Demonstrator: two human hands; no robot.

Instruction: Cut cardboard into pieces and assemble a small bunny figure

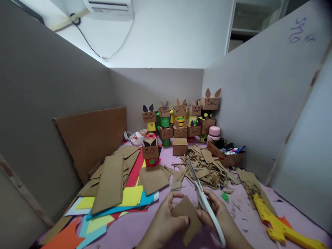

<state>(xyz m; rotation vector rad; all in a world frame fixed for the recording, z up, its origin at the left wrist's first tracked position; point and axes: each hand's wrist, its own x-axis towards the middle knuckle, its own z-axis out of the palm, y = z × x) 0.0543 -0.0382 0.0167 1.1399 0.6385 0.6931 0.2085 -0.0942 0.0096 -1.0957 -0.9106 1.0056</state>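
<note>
My left hand [169, 218] is closed on a small piece of brown cardboard [188, 219], its thumb pressed flat on top. In my right hand [215, 211] are white-handled scissors [207, 204], their blades pointing up and away, apparently together. The right thumb and fingertips come up to the cardboard's right edge; whether they pinch it too I cannot tell. Just beyond the hands lie a larger cardboard sheet [153, 180] and a narrow cardboard strip [177, 180]. A heap of cardboard scraps [207, 169] spreads past the scissor tips.
A yellow glue gun [278, 224] lies at right, near a box of pens [230, 157]. Cardboard and coloured paper [132, 196] pile up at left. Cardboard animal figures [180, 110] stand at the back beside a pink bottle [214, 133]. Grey partitions [259, 103] enclose the table.
</note>
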